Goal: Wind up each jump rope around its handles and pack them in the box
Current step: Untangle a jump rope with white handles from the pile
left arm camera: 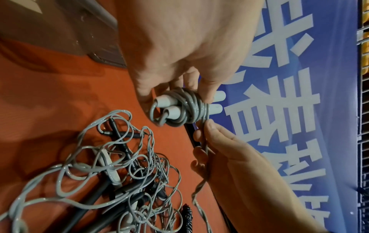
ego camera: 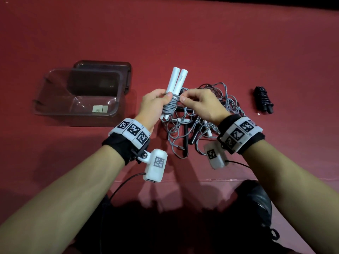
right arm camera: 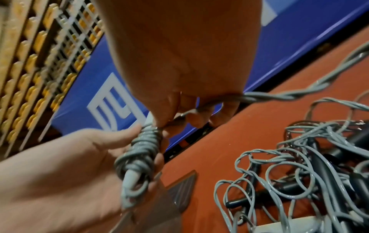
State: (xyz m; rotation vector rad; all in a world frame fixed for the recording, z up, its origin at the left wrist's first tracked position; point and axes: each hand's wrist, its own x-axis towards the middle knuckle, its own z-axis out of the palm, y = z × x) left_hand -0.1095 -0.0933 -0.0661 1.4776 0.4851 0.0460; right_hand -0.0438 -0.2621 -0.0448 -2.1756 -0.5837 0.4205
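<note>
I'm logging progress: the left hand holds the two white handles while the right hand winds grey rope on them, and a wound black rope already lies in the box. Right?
Not quite: the head view shows the wound black rope lying on the table, right of the tangle, not in the box. The rest holds: left hand grips the white handles, right hand winds grey rope.

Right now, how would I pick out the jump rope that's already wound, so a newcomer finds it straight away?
Start at the clear plastic box on the red table, then go right, past both hands and the tangle of grey ropes. Lying alone beyond it is the black jump rope, the only tight black bundle, touched by neither hand.
</note>
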